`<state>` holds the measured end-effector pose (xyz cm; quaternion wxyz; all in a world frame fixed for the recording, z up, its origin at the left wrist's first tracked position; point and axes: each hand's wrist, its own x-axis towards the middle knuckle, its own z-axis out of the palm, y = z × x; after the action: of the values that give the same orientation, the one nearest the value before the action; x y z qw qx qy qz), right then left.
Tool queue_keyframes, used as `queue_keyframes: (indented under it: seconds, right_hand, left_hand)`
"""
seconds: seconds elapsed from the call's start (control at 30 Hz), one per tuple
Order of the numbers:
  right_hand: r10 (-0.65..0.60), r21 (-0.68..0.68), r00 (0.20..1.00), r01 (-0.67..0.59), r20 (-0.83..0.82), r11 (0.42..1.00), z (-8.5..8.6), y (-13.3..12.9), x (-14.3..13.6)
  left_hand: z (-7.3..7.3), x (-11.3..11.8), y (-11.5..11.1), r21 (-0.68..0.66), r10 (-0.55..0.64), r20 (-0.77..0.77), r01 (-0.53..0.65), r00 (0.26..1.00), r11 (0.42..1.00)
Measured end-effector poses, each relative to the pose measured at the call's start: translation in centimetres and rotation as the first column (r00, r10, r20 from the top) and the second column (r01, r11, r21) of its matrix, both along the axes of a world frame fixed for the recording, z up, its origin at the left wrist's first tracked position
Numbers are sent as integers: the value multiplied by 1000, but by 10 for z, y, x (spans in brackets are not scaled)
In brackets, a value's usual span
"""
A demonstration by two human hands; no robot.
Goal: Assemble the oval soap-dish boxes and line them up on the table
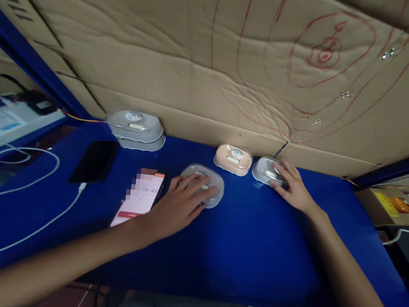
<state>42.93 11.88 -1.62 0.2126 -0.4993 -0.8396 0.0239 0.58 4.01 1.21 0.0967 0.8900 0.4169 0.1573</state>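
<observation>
On the blue tabletop point(245, 247), left hand point(178, 205) lies flat, fingers spread, over a clear rounded plastic case point(212, 186); right hand point(292, 188) loosely cups another grey-clear case point(263, 170). Press evenly, keeping each case seated flat.

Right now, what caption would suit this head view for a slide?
Left hand rests on a clear case, right hand on another clear case, over a blue table.

Lit phone point(139, 197) just left of left hand point(178, 205), container point(206, 183) under its fingers, second container point(233, 159) beyond, third container point(267, 170) under right hand point(292, 187), stacked containers point(136, 129) far left.
</observation>
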Motion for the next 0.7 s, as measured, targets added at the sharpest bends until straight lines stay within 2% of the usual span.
queue_keyframes:
  seconds: [0.1,0.2,0.3,0.37,0.4,0.47,0.5,0.6,0.7]
  right_hand:
    - [20,-27,1000,-21,-10,999,-3,17,-21]
    - [4,-50,1000,-4,4,999,-3,28,-45]
    - [-5,-12,1000,5,-2,1000,6,19,-78]
    - [65,30,997,-64,-43,998,19,-4,-101]
    - [144,31,987,-142,-72,989,26,-20,-111]
    - [299,-37,951,-302,-81,952,39,-57,-125]
    - [315,-69,948,-318,-48,946,43,-76,-128]
    - [231,-150,972,-221,52,964,46,-121,-129]
    - [163,-206,987,-157,11,966,38,-140,-126]
  left_hand:
    - [-4,6,-21,-37,-100,54,103,993,994]
    - [-7,12,-31,-70,-166,106,174,980,982]
    - [-4,20,-38,-88,-211,151,226,966,970]
    - [1,23,-42,-104,-241,214,267,947,958]
    - [5,24,-43,-113,-250,254,286,934,952]
    - [10,23,-43,-128,-250,333,307,909,943]
    - [12,22,-43,-136,-237,366,303,900,943]
    - [8,17,-40,-202,-128,444,238,887,950]
    - [-6,17,-37,-361,38,536,188,843,913]
